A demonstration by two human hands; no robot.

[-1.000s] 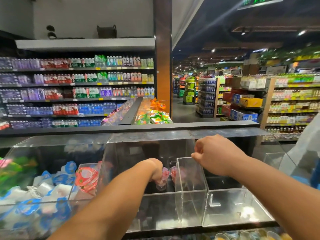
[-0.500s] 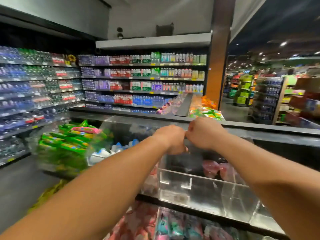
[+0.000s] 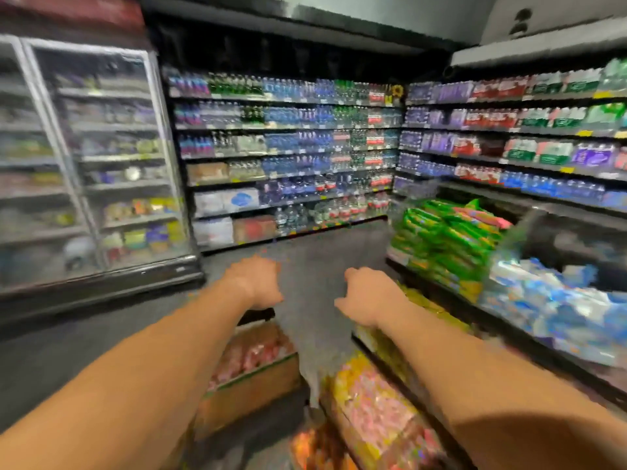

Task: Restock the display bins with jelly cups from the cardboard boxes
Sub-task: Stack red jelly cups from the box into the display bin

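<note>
Cardboard box point(image 3: 251, 385) of pink cups point(image 3: 258, 351) sits on the floor, below and just beyond the left hand point(image 3: 254, 283), nearer than the right hand point(image 3: 368, 296); blur hides both grips.

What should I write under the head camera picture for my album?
Both hands, left and right, reach out above an open cardboard box of pink jelly cups in a shop aisle.
</note>
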